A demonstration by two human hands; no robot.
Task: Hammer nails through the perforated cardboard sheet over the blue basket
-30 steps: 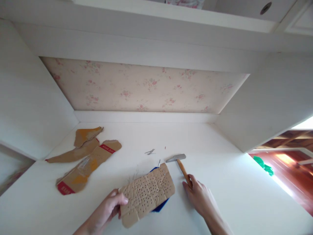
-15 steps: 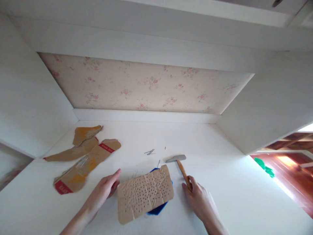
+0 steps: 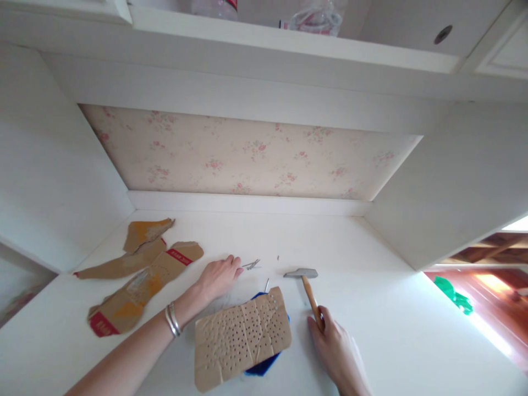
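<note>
My left hand (image 3: 219,275), with a bracelet on its wrist, reaches to a small pile of nails (image 3: 251,264). Its fingers are drawn together at the end of one nail, which has not visibly left the pile. My right hand (image 3: 336,341) is closed round the wooden handle of a hammer (image 3: 308,286), whose grey head rests on the white surface. Between my hands lies a piece of cardboard (image 3: 243,335) full of punched holes, on top of a blue object (image 3: 264,366) that is mostly hidden. Another nail (image 3: 267,285) sticks out just past the cardboard's far edge.
Torn cardboard pieces (image 3: 144,280) lie on the left of the white surface (image 3: 396,319). A tiny bit (image 3: 278,258) sits right of the nails. White side panels and a shelf (image 3: 289,41) with clear plastic bottles enclose the space. Something green (image 3: 454,295) is on the reddish floor at right.
My left hand has moved forward and right, from beside the cardboard to the nail pile. My right hand keeps the hammer in nearly the same place. The view has tilted up slightly.
</note>
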